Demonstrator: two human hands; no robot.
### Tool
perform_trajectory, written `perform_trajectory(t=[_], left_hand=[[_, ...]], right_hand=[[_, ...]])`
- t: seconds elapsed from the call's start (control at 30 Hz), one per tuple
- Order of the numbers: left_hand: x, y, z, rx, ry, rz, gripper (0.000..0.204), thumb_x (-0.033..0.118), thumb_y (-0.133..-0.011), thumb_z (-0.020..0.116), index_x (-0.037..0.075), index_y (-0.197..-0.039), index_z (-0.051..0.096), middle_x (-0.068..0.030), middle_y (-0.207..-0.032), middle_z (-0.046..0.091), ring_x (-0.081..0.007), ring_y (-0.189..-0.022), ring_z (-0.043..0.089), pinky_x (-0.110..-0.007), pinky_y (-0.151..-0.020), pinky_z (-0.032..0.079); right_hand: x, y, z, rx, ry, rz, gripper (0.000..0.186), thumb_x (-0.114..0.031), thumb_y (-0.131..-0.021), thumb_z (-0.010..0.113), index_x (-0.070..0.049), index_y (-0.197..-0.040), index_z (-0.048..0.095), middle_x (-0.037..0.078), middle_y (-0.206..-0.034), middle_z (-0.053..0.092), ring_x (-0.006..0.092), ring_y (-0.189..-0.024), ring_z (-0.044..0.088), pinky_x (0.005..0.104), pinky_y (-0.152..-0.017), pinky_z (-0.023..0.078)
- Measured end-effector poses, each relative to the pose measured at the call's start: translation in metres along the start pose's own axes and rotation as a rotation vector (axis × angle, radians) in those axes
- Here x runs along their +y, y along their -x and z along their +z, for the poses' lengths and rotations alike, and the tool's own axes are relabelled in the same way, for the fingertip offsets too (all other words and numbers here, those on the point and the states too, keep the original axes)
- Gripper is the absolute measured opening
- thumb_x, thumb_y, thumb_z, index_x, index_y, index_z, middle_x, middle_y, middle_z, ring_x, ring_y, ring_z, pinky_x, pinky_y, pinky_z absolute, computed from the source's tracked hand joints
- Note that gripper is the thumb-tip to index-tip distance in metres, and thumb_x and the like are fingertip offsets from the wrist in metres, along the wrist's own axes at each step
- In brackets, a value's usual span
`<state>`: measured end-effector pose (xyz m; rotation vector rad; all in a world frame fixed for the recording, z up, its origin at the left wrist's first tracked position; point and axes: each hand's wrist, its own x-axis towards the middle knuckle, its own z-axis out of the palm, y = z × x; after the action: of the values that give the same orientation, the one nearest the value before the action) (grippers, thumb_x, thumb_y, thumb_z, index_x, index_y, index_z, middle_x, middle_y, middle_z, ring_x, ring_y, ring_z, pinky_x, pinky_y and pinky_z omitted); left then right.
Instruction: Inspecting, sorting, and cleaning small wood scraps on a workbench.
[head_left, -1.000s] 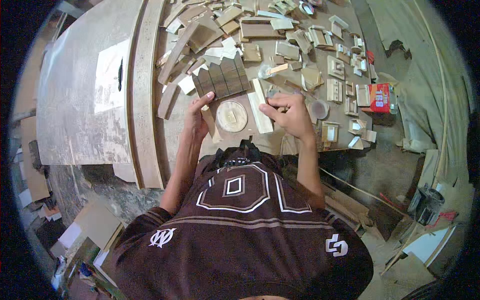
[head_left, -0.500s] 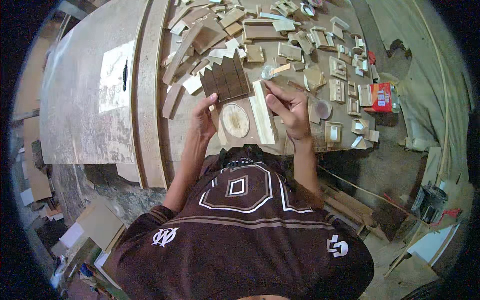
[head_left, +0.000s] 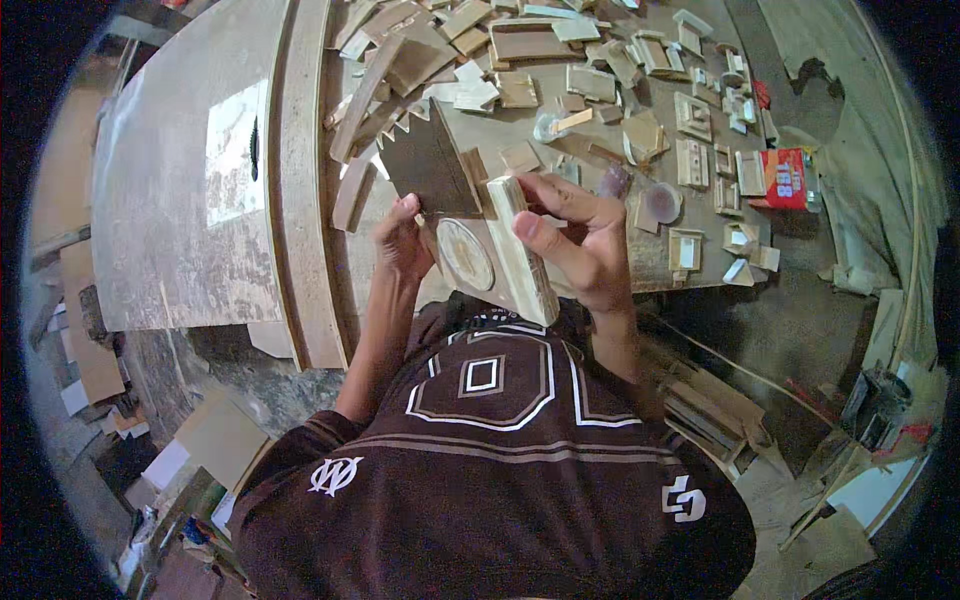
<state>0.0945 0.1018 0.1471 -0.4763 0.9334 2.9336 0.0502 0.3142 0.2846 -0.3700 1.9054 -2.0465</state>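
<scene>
Workbench (head_left: 365,270) ahead of both hands, strewn w/ pale wood offcuts (head_left: 475,88), piled thickest straight ahead & slightly L. Well out to L of hands: big flat panel (head_left: 150,280) w/ whitish patch, plus long board (head_left: 305,200) alongside. Btwn hands, held up at near side of bench, just in front of dark jersey (head_left: 500,530): dark picket-edged panel (head_left: 430,165), zigzag points facing away, tilted, w/ round pale disc (head_left: 467,255) near its lower edge. L hand (head_left: 402,245) pinching panel's near L corner, thumb on front face, other fingers mostly hidden behind. R hand (head_left: 585,235) gripping pale wood bar (head_left: 520,250) near upper end, thumb flat on it, fingers curled round far side; bar slanting down toward jersey, R of disc. Can't tell whether bar & panel joined or just held together. Just ahead of R hand: clear cup (head_left: 545,128) w/ flat wood stick (head_left: 572,122) across. Close by on R: round shallow dish (head_left: 660,203). Farther R: small wood frames (head_left: 692,115) in loose rows, then red pkg (head_left: 785,180) at bench edge. Far R, past bench: draped grey-green cloth (head_left: 850,100).
</scene>
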Motion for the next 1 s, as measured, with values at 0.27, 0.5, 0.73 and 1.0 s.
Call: perform_trajectory(t=[0.27,0.5,0.73,1.0], left_hand=[[-0.001,0.006,0.015,0.077,-0.014,-0.056,0.076,0.031,-0.079,0.076,-0.006,-0.138,0.046,-0.0158,-0.133,0.058,-0.0304,-0.124,0.055,-0.043,-0.111,0.041],[-0.014,-0.007,-0.001,0.055,0.095,-0.062,0.078,0.028,-0.078,0.077,0.001,-0.142,0.043,-0.0119,-0.138,0.053,-0.0282,-0.129,0.049,-0.043,-0.115,0.036],[-0.015,-0.008,0.001,0.049,0.111,-0.096,0.071,0.027,-0.079,0.076,0.000,-0.138,0.047,-0.0120,-0.134,0.057,-0.0281,-0.127,0.050,-0.043,-0.114,0.038],[-0.008,-0.004,0.004,0.110,0.076,-0.104,0.056,0.026,-0.084,0.072,-0.002,-0.129,0.056,-0.0128,-0.127,0.063,-0.0267,-0.118,0.059,-0.042,-0.109,0.042]], right_hand=[[0.015,-0.009,-0.009,-0.021,-0.041,0.052,0.043,-0.017,-0.086,0.074,0.007,-0.120,0.067,0.013,-0.102,0.068,0.0159,-0.094,0.063,0.0268,-0.083,0.049],[0.013,-0.014,-0.010,-0.011,-0.043,0.061,0.038,-0.013,-0.085,0.073,0.007,-0.118,0.067,0.010,-0.098,0.068,0.0142,-0.090,0.062,0.0249,-0.079,0.047],[0.018,-0.016,-0.012,-0.008,-0.066,0.066,0.037,-0.013,-0.086,0.073,0.007,-0.116,0.068,0.010,-0.097,0.069,0.0138,-0.092,0.062,0.0254,-0.083,0.047],[0.033,-0.020,-0.013,0.022,-0.034,0.074,0.040,-0.014,-0.087,0.073,0.006,-0.121,0.066,0.010,-0.103,0.072,0.0143,-0.093,0.064,0.0256,-0.086,0.049]])
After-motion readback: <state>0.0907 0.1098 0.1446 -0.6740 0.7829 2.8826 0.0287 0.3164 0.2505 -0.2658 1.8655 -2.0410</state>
